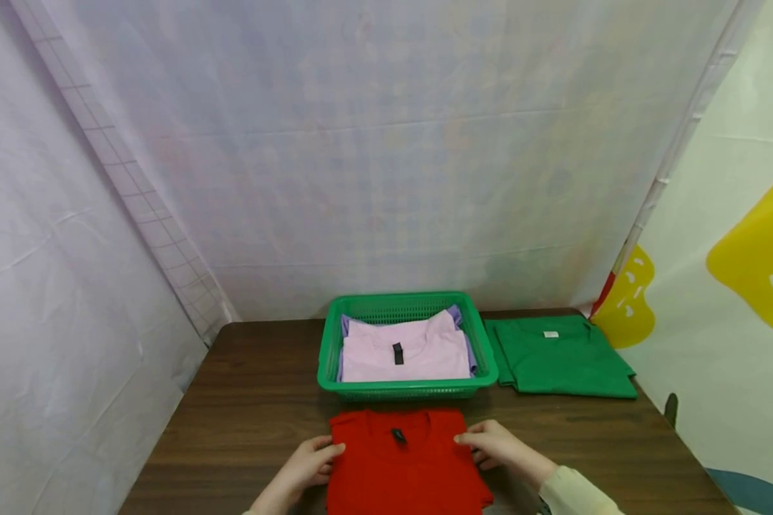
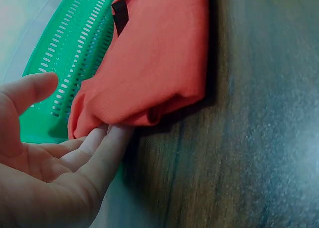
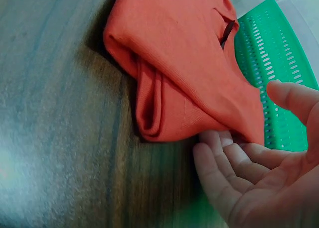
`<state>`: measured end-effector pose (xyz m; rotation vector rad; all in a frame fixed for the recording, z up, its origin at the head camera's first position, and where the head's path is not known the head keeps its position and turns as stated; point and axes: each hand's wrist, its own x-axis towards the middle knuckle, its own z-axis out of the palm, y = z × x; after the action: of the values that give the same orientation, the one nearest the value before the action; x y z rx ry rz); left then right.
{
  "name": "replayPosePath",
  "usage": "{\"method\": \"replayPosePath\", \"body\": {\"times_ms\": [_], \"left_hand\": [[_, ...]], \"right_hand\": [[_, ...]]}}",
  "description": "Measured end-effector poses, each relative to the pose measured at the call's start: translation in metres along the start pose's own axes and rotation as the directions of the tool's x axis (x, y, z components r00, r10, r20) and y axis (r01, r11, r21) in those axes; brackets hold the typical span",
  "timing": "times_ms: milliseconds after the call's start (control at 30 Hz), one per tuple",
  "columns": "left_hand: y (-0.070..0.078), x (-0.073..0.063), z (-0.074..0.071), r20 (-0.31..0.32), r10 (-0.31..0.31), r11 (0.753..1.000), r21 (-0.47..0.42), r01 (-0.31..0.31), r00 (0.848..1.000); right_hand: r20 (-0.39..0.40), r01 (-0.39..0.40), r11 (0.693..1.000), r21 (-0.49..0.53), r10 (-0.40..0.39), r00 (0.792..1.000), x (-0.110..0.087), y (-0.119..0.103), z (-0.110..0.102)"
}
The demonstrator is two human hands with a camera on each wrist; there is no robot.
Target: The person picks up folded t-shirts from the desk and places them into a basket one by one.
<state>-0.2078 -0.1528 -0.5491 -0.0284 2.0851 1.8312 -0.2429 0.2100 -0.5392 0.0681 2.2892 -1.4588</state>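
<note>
A folded red T-shirt (image 1: 402,472) with a black neck label lies on the dark wooden table, collar toward the back. My left hand (image 1: 305,463) is at its left edge; in the left wrist view the fingertips (image 2: 115,134) slip under the fold while the thumb stands apart above. At the opposite edge, my right hand (image 1: 499,447) has its fingers (image 3: 241,161) partly hidden beneath the red cloth, thumb raised and spread from it. Just behind the shirt stands a green plastic basket (image 1: 407,387) with a folded pink shirt (image 1: 367,357) on top of purple cloth (image 1: 472,355).
A folded green shirt (image 1: 567,361) with a white label lies right of the basket, near the table's back right corner. White hanging sheets (image 1: 386,179) close off the back and left. Yellow shapes mark the right sheet (image 1: 721,372). The wooden table (image 1: 245,400) extends past both hands.
</note>
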Motion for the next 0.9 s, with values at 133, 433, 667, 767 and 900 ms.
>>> {"method": "replayPosePath", "body": {"times_ms": [133,433,667,767,900], "left_hand": [[-0.001,0.0,0.002,0.014,-0.035,0.999,-0.02,0.035,0.999],[-0.007,0.001,0.005,0.077,-0.028,0.996,-0.079,0.034,0.997],[-0.016,0.004,0.007,0.068,0.008,0.994,-0.113,0.0,0.998],[-0.017,0.005,0.009,0.055,0.018,0.992,-0.124,-0.011,0.998],[-0.016,0.005,0.01,0.037,0.018,0.992,-0.128,-0.013,0.999]], "right_hand": [[0.081,0.068,0.995,0.072,-0.074,0.994,-0.001,0.003,0.0],[0.101,0.083,0.984,0.16,-0.1,0.99,-0.003,0.007,0.002],[0.099,0.103,0.981,0.167,-0.12,0.988,-0.001,0.014,0.005],[0.092,0.102,0.981,0.163,-0.118,0.989,-0.001,0.015,0.006],[0.087,0.085,0.981,0.172,-0.101,0.991,-0.002,0.013,0.006]]}}
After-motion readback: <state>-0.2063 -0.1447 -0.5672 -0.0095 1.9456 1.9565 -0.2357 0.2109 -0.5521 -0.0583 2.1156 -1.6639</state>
